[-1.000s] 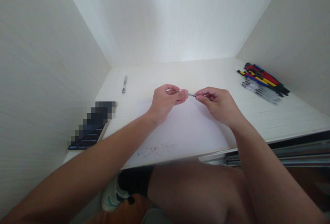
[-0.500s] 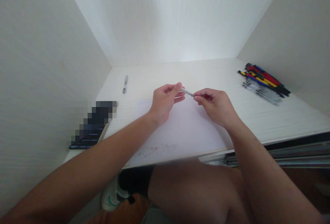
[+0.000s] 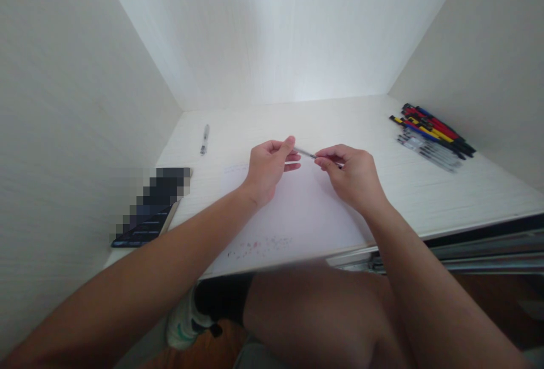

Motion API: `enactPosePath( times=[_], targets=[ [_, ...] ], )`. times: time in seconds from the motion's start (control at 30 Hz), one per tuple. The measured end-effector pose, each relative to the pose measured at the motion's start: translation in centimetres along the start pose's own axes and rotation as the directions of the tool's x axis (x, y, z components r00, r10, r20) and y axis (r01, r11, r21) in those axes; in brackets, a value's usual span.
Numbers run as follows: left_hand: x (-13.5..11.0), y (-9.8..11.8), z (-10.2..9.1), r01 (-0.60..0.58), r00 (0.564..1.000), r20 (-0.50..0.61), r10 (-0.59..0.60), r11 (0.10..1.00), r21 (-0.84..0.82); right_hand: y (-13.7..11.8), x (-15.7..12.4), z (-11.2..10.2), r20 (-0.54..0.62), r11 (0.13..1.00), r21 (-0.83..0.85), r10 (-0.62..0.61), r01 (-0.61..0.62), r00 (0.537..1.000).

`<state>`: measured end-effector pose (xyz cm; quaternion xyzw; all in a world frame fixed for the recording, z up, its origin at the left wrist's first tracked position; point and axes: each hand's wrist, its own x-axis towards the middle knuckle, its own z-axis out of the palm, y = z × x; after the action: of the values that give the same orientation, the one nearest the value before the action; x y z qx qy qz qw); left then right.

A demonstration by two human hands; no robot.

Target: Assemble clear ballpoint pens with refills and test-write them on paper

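Above the sheet of white paper, a slim, greyish see-through pen spans the gap between my two hands. My left hand pinches one end between thumb and index finger, its lower fingers held loosely apart. At the darker end, my right hand is closed with the fingertips around it. A small dark tip shows under the right fingers; the hand hides the rest of that end. Small marks dot the paper's near edge, and faint writing runs along its far left edge.
A single clear pen lies at the back left. A dark device, partly pixelated, rests by the left wall. Red, yellow, blue and black pens lie beside several clear pens at the right. White panels enclose the desk.
The view has shifted slightly. Slightly more of the pen shows between my hands, and a dark tip appears under the right fingers. Both hands keep their grip.
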<state>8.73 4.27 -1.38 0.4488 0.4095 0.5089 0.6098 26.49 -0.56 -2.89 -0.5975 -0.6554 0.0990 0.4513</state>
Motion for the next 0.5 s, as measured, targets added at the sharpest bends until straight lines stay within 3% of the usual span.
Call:
enactPosePath(
  times=[0.27, 0.5],
  targets=[
    [-0.01, 0.06, 0.27, 0.025, 0.999, -0.029, -0.025, 1.000, -0.014, -0.37, -0.19, 0.02, -0.037, 0.996, -0.077, -0.043, 0.040, 0.998],
    [0.50, -0.37, 0.16, -0.066, 0.998, -0.007, 0.066, 0.997, -0.043, -0.05, 0.00, 0.11, 0.027, 0.997, 0.042, 0.069, -0.070, 0.997]
  ],
)
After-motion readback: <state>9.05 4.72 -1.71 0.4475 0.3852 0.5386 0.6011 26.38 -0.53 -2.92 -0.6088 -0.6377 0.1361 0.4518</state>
